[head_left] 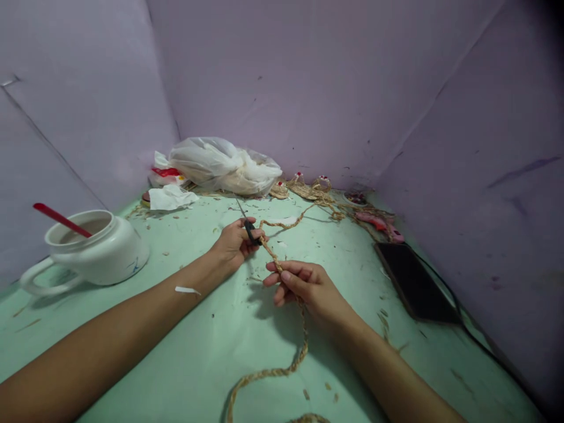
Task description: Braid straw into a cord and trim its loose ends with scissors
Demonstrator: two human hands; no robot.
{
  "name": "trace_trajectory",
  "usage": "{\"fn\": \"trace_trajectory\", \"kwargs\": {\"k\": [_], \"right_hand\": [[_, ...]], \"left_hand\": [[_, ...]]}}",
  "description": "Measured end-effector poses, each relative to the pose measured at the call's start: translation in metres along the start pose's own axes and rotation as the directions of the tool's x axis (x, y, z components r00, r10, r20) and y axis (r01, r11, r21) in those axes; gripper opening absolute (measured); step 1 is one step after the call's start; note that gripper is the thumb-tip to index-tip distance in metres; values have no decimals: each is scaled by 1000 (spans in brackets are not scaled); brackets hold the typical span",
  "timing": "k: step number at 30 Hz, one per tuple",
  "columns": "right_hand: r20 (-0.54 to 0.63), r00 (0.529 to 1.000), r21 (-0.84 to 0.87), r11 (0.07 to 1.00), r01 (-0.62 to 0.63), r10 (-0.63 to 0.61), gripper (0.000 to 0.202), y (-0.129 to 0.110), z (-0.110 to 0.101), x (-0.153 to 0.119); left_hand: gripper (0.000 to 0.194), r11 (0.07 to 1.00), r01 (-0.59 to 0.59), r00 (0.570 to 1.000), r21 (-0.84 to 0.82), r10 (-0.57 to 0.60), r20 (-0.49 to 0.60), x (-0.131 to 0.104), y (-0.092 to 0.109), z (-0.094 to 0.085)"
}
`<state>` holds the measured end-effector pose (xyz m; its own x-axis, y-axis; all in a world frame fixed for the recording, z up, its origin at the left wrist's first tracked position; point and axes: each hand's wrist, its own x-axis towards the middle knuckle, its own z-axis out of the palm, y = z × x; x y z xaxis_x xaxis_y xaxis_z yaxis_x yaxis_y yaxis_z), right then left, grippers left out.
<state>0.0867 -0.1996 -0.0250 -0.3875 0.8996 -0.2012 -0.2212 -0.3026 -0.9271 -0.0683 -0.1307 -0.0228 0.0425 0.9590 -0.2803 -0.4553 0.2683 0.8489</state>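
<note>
Small scissors [252, 232] with black handles are in my left hand [231, 245], the thin blades pointing away from me. A tan braided cord of plant fibre [293, 368] runs past the fingers of that hand; whether they also grip it I cannot tell. My right hand [311, 286] is closed on the cord, pinching it between thumb and fingers just nearer to me. From there the cord hangs down and curves to the front edge of view. Its other end trails across the green surface to a heap of fibre pieces [324, 198] at the back.
At left stands a white mug [110, 258] holding brownish content and a red stick [61, 219]. A white plastic bag [224, 167] and crumpled tissue [171, 198] lie at the back. On the right are a phone [416, 285], a cable [440, 282] and a pink tool [379, 225].
</note>
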Motion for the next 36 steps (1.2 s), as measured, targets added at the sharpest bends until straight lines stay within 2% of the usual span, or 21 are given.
{"fn": "trace_trajectory", "kwargs": {"k": [5, 9, 12, 14, 15, 16, 17, 19, 21, 23, 25, 27, 33, 36], "right_hand": [[-22, 1000, -20, 1000, 8, -9, 29, 1, 3, -1], [-60, 998, -60, 998, 13, -16, 28, -1, 5, -2], [-197, 980, -103, 995, 14, -35, 26, -5, 3, 0], [-309, 948, -137, 990, 35, -76, 21, -8, -1, 1], [-355, 930, -155, 987, 44, -97, 19, -11, -4, 2], [-394, 912, -173, 983, 52, -118, 16, -13, -7, 2], [-425, 895, -194, 979, 58, -138, 14, -15, -11, 2], [-462, 869, -239, 968, 72, -179, 11, -20, -17, 3], [-474, 853, -272, 958, 93, -217, 10, -23, -21, 3], [-474, 848, -280, 954, 109, -237, 10, -25, -22, 4], [-473, 848, -275, 955, 115, -238, 10, -25, -22, 4], [-462, 855, -262, 957, 122, -235, 10, -24, -21, 4], [-409, 892, -129, 980, 155, -195, 18, -26, -19, 1], [-439, 879, -120, 981, 151, -189, 16, -26, -18, 1]], "left_hand": [[36, 997, -21, 1000, 72, 22, -20, 0, -4, 1], [35, 980, -58, 997, 190, 66, -35, 4, -8, 1], [31, 945, -112, 992, 306, 125, -21, 3, -2, -4], [30, 876, -215, 976, 431, 207, 65, -3, 6, -8], [29, 744, -347, 938, 572, 276, 209, -7, 10, -11], [28, 565, -475, 880, 675, 312, 358, -12, 14, -13], [27, 386, -573, 819, 723, 299, 490, -17, 17, -14], [30, 66, -709, 695, 702, 228, 682, -26, 19, -16], [40, -169, -756, 614, 633, 151, 774, -31, 17, -16], [47, -334, -736, 590, 589, 111, 800, -32, 13, -15], [48, -438, -693, 594, 573, 104, 798, -31, 9, -14], [48, -489, -668, 594, 560, 103, 798, -30, 7, -15], [46, -561, -635, 596, 531, 82, 799, -27, 7, -18], [46, -592, -618, 596, 517, 75, 799, -25, 7, -19]]}}
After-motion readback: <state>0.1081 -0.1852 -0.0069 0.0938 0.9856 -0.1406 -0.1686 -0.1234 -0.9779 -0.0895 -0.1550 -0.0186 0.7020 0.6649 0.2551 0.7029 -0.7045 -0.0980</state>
